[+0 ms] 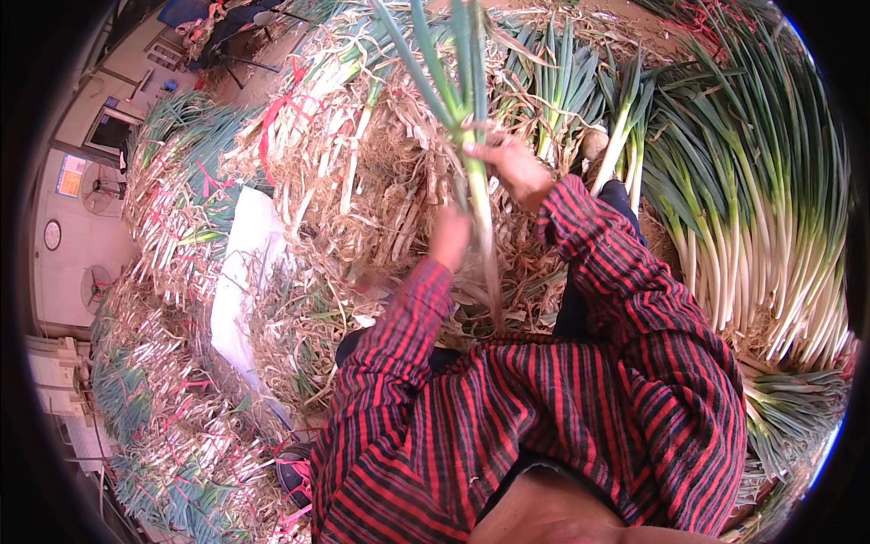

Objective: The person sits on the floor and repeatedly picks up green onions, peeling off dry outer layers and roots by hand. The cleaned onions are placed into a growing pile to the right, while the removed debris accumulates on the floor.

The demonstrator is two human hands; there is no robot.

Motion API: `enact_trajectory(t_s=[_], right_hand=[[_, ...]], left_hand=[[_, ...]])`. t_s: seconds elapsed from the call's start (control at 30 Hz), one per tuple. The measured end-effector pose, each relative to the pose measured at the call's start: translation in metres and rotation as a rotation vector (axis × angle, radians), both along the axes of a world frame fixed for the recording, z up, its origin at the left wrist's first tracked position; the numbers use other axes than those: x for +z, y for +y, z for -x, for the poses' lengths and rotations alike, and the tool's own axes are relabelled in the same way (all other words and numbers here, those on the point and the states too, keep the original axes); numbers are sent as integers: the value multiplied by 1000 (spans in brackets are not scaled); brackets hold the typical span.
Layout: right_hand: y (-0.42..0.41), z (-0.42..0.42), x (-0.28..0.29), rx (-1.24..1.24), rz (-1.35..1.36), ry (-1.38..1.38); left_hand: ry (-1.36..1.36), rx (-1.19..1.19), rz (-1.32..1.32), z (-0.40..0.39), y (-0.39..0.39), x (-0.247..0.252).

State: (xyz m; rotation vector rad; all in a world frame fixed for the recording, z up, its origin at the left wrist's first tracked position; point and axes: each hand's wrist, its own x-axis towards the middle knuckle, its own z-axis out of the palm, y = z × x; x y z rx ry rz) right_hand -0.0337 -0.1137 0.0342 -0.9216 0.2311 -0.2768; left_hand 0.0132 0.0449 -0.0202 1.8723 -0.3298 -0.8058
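A large green onion (pixel 479 194) stands nearly upright before me, its green leaves reaching the top of the view and its white shank pointing down at my lap. My right hand (pixel 520 166) grips it just below where the leaves fork, with the thumb across the stalk. Close against the left side of the shank is my left hand (pixel 450 236), curled and motion-blurred. A thin blurred strip seems to run up from its fingers; whether they hold it is unclear. The root end (pixel 496 316) is blurred too.
Many long white-stemmed green onions (pixel 741 224) lie at right. Dry-leaved, rooty onions (pixel 380 170) are heaped ahead. Bundles tied with red string (pixel 177 183) fill the left, beside a white sheet (pixel 245 265). Fans (pixel 100 187) stand by the far-left wall.
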Motion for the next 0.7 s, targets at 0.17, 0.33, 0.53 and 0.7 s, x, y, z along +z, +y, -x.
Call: enact_trajectory(t_s=[0.17,0.33,0.53,0.7], right_hand=[[-45,-4,6,-204,-292,-205],[-41,-15,-16,-53,-177,-123],[-18,-17,-18,-271,610,271],[-34,-5,-15,-60,127,138]], left_hand=[[-636,-748,-648,63,71,-53],[136,-139,-23,12,35,-36],[-783,-174,-111,1,-44,8],[-440,-161,88,5,-33,19]])
